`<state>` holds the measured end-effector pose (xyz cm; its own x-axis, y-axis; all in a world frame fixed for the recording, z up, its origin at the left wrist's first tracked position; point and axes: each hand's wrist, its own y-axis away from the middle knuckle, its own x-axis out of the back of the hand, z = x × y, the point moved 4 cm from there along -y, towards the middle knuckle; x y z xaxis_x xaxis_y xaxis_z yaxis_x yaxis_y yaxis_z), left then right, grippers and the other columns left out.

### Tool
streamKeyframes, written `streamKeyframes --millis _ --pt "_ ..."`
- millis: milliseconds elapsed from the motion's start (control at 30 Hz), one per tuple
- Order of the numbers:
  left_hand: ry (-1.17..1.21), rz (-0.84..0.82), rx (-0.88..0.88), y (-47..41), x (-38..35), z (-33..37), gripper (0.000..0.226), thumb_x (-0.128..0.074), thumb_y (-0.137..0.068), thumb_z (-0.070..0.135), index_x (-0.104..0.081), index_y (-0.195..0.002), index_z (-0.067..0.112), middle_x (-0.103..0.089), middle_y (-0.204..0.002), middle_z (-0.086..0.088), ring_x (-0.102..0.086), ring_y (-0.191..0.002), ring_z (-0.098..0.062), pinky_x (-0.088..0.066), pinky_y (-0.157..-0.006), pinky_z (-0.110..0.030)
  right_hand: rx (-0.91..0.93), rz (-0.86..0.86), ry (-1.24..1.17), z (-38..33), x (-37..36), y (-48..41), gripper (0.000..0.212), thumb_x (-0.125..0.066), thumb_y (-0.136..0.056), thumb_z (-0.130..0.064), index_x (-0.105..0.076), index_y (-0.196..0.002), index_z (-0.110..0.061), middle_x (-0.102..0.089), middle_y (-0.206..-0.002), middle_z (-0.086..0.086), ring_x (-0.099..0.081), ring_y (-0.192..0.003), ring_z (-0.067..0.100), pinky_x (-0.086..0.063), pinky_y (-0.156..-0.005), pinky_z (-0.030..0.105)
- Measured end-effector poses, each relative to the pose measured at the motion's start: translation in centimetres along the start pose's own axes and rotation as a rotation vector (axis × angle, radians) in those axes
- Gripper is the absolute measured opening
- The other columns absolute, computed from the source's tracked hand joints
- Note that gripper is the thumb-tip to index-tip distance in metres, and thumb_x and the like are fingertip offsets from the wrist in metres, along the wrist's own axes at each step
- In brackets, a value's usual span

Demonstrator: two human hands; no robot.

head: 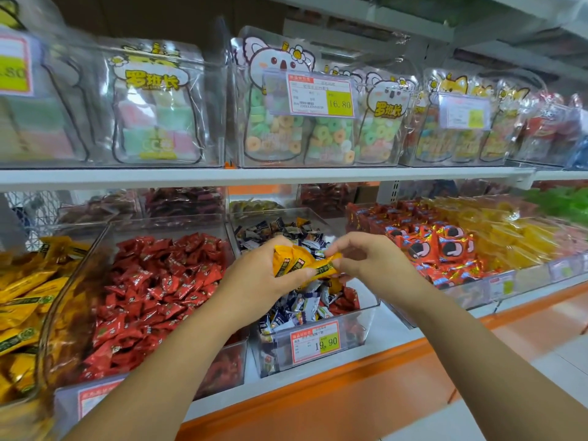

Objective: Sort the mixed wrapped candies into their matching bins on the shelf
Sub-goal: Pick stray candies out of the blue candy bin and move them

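My left hand (254,278) grips a bunch of yellow wrapped candies (296,262) above the clear bin of blue-and-white candies (366,313). My right hand (369,259) pinches the end of one yellow candy (327,265) sticking out of that bunch. A few red and yellow candies lie mixed in among the blue-and-white ones. To the left stands a clear bin full of red candies (152,281). At the far left sits a bin of yellow candies (22,307).
Right of the hands a bin holds red packets (429,246), then yellow packets (509,230). The upper shelf (254,176) carries clear boxes of bagged gummies with price tags. An orange shelf edge (318,393) runs along the front.
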<state>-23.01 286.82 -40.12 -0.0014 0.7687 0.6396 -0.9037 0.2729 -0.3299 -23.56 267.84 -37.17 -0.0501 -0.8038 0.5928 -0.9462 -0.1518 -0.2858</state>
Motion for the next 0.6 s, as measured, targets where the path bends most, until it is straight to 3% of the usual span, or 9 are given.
streamKeyframes --millis 100,200,267,367,500,600 --pt "-0.006 0.009 0.009 0.2 0.4 0.1 0.033 -0.071 -0.076 0.056 -0.048 -0.089 0.036 -0.062 -0.068 0.003 -0.06 -0.063 -0.018 -0.05 -0.064 -0.046 0.063 -0.024 -0.085 -2.0 -1.4 -0.1 0.02 -0.064 -0.088 -0.001 -0.068 -0.089 -0.02 -0.066 -0.087 0.01 -0.067 -0.079 0.025 -0.058 -0.07 0.026" --pt "0.039 0.047 -0.002 0.4 0.9 0.2 0.032 -0.074 -0.079 0.043 -0.045 -0.089 0.034 -0.063 -0.071 -0.003 -0.059 -0.062 -0.022 -0.049 -0.06 -0.043 -0.03 -0.037 -0.126 -2.0 -0.8 -0.4 0.015 -0.062 -0.092 -0.008 -0.068 -0.104 -0.014 -0.071 -0.089 0.006 -0.07 -0.075 0.014 -0.058 -0.072 0.024" --pt "0.103 0.161 -0.011 0.6 1.9 0.1 0.03 -0.075 -0.08 0.038 -0.048 -0.094 0.036 -0.064 -0.077 -0.003 -0.059 -0.064 -0.019 -0.048 -0.061 -0.035 -0.128 -0.03 0.177 -0.8 0.7 -0.9 0.018 -0.06 -0.094 -0.014 -0.069 -0.109 -0.017 -0.073 -0.097 0.003 -0.071 -0.081 0.01 -0.057 -0.082 0.028" --pt "0.17 0.267 0.007 1.0 3.3 -0.6 0.038 -0.076 -0.079 0.034 -0.055 -0.11 0.039 -0.065 -0.094 0.015 -0.06 -0.079 -0.001 -0.045 -0.067 -0.015 -0.185 -0.142 0.562 1.0 0.5 -1.4 0.027 -0.057 -0.095 -0.014 -0.066 -0.121 -0.017 -0.068 -0.117 0.005 -0.064 -0.1 0.017 -0.05 -0.091 0.029" --pt "0.219 0.284 0.034 1.3 4.1 -1.6 0.045 -0.078 -0.077 0.032 -0.059 -0.117 0.037 -0.067 -0.107 0.014 -0.064 -0.092 -0.003 -0.05 -0.086 -0.026 -0.106 -0.227 0.729 2.8 -3.1 -2.2 0.037 -0.057 -0.094 -0.012 -0.057 -0.131 -0.014 -0.053 -0.133 0.013 -0.057 -0.112 0.028 -0.046 -0.095 0.035" --pt "0.22 0.299 0.039 1.4 4.6 -1.5 0.036 -0.078 -0.078 0.029 -0.058 -0.103 0.046 -0.066 -0.106 0.009 -0.063 -0.09 -0.004 -0.047 -0.081 -0.021 -0.121 -0.208 0.719 4.9 -4.5 -2.9 0.041 -0.057 -0.091 -0.008 -0.051 -0.131 -0.014 -0.035 -0.136 0.011 -0.05 -0.116 0.03 -0.042 -0.096 0.031"
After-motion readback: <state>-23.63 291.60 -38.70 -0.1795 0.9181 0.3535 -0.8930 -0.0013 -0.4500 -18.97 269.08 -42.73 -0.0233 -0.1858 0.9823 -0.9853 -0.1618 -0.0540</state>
